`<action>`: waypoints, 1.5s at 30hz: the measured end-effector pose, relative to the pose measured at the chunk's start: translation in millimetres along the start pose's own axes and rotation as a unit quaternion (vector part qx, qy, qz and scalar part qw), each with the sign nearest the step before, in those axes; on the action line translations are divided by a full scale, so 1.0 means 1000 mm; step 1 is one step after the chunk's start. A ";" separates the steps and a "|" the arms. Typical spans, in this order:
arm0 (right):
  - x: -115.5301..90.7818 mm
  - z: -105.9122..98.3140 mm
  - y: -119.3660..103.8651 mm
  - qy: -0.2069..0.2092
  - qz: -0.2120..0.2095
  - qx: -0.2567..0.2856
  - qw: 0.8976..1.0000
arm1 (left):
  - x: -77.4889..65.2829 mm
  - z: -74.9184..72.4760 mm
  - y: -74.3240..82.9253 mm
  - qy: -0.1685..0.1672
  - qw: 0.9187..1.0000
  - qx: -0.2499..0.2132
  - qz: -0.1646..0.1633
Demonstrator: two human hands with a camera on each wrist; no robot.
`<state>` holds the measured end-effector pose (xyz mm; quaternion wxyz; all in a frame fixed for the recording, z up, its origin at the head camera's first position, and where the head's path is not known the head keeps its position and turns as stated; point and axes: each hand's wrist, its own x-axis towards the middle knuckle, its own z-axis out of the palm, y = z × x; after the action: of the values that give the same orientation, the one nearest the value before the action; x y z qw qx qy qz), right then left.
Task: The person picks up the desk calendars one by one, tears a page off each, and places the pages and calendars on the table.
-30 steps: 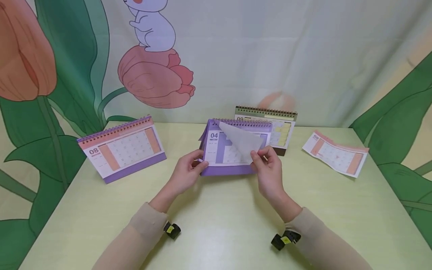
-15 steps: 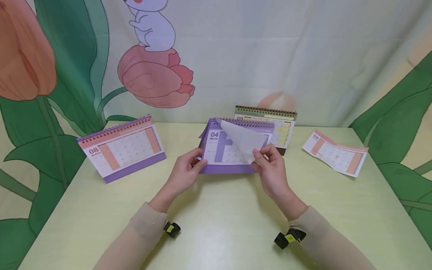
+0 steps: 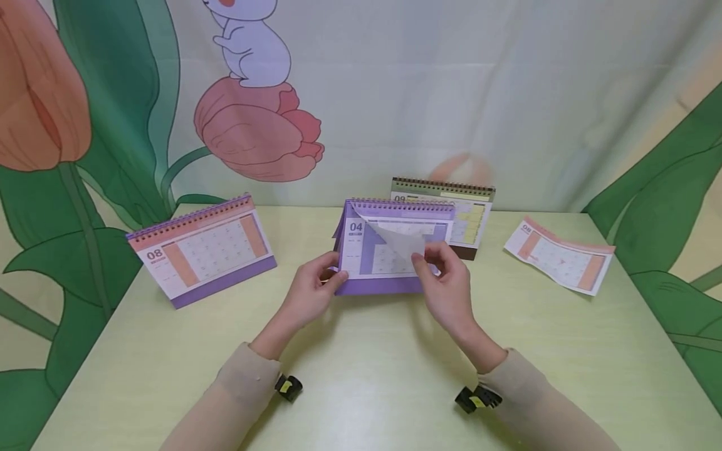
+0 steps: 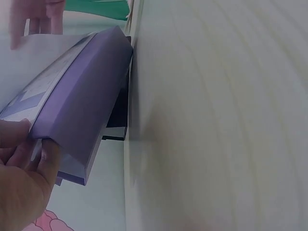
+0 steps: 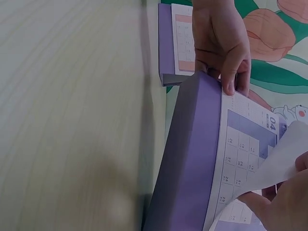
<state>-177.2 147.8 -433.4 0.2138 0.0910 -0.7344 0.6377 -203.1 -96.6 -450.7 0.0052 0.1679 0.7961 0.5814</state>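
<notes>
A purple desk calendar (image 3: 383, 287) showing month 04 is held up tilted at the middle of the table. My left hand (image 3: 310, 285) grips its lower left edge, thumb on the front page and fingers behind, as the left wrist view shows. With thumb and fingers, my right hand (image 3: 448, 285) pinches the lower right corner of the top calendar page (image 3: 403, 241), which is folded back diagonally so its white back shows. That page still reaches up to the spiral binding. In the right wrist view, the printed date grid (image 5: 238, 159) shows beneath the lifted page.
A pink and purple calendar (image 3: 217, 250) marked 08 stands at the left. Behind the held one is a green-topped calendar (image 3: 474, 219) marked 09, partly covered. A loose, slightly curled 08 page (image 3: 561, 260) lies at the right. A printed curtain (image 3: 361, 94) hangs behind the table.
The right hand went slightly right with the page corner, then came back left, folding the page further over. The calendar shifted a little with it; the left hand kept its grip.
</notes>
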 end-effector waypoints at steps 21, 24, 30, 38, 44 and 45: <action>0.000 0.000 -0.007 -0.039 0.030 -0.018 0.999 | -0.002 0.005 0.002 0.019 1.000 -0.005 0.004; 0.001 0.000 -0.008 -0.042 0.026 -0.033 0.998 | -0.002 0.006 0.002 0.024 1.000 -0.004 -0.001; 0.006 -0.002 -0.012 -0.049 0.120 0.076 0.989 | -0.002 0.006 0.000 0.032 0.999 0.007 -0.009; 0.012 -0.014 -0.004 -0.073 0.225 0.184 0.954 | -0.004 0.006 0.004 0.030 0.999 0.037 -0.007; 0.013 -0.023 -0.001 -0.084 0.242 0.262 0.931 | -0.007 0.005 0.004 0.037 0.999 0.038 -0.011; 0.013 -0.026 -0.001 -0.086 0.244 0.271 0.927 | -0.008 0.005 0.004 0.038 0.999 0.036 -0.014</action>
<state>-183.8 174.7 -424.6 -0.0453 0.0185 -0.5484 0.8348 -193.3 -92.7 -450.2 -0.0228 0.1344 0.8183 0.5585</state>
